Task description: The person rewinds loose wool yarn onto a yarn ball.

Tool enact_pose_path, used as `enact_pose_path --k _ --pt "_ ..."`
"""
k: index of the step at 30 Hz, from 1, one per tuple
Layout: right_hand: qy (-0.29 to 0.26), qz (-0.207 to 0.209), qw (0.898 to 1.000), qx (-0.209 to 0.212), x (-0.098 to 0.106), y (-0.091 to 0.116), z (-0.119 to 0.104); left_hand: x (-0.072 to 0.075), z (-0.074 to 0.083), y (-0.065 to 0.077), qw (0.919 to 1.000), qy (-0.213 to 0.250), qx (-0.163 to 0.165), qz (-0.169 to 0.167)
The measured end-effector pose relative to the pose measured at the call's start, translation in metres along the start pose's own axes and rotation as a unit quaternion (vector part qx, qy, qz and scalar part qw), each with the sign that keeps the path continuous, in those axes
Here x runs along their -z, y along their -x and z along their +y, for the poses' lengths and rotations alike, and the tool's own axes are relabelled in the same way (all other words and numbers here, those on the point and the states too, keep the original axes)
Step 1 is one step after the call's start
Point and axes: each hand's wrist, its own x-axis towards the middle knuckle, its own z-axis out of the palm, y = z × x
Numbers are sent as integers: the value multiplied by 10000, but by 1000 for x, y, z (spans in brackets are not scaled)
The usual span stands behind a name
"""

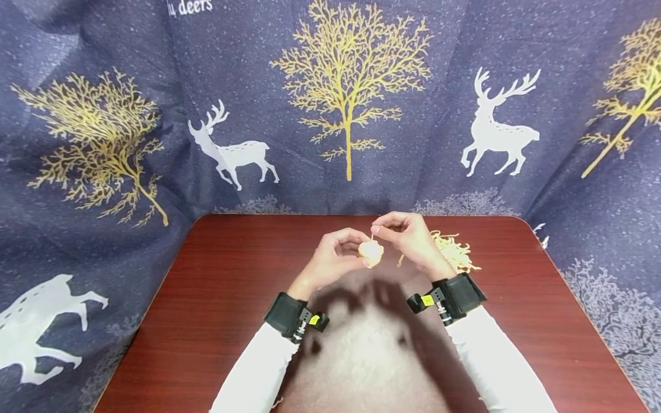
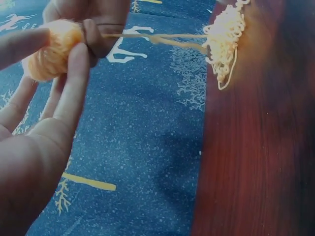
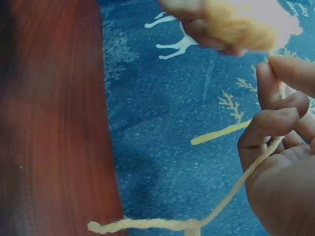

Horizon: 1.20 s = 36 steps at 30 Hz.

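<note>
Left hand (image 1: 334,255) gripped ball (image 1: 371,252); right hand (image 1: 415,240), right of ball, pinched yarn (image 3: 243,180) — short span up from ball, probably taut, glare.

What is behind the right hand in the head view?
A loose pile of yarn shows past the right hand, on the reddish-brown table. Whatever the hand covers, perhaps more yarn, can't be seen.

a curtained-off spot, in what kind of building i cannot tell: dark blue cloth (image 1: 397,189), printed with white deer (image 1: 500,137) and gold trees (image 1: 348,137), hangs behind a reddish wood-grain table (image 1: 232,258) and to the table's left and right.
</note>
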Motion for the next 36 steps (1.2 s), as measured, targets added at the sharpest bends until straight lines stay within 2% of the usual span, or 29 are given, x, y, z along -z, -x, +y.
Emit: enact_pose_path --k 3,6,12,17,22,29,33,36 --pt "-149 -44 9997 -195 -1 1 6 -1 2 0 9992 331 -83 197" --pt "-261 -66 9994 -217 -4 2 13 -1 4 0 9965 639 -171 504" --pt "-285 -13 9995 -133 -12 8 24 -1 8 -3 9857 969 -214 1364" --pt "-2 -115 9999 33 -18 14 28 -1 6 -5 9741 877 -153 2080" --pt "260 -177 9994 125 -20 18 24 -1 0 -8 9670 202 -132 2537" --pt "385 -182 9988 230 -22 21 18 -3 -4 -7 9614 -806 -81 2628" --pt "376 -170 9986 339 -21 21 16 -5 -6 -5 9611 -1262 -73 2456" --pt "308 -182 9983 460 -20 19 14 -6 -8 -4 9651 -1465 -13 2169"
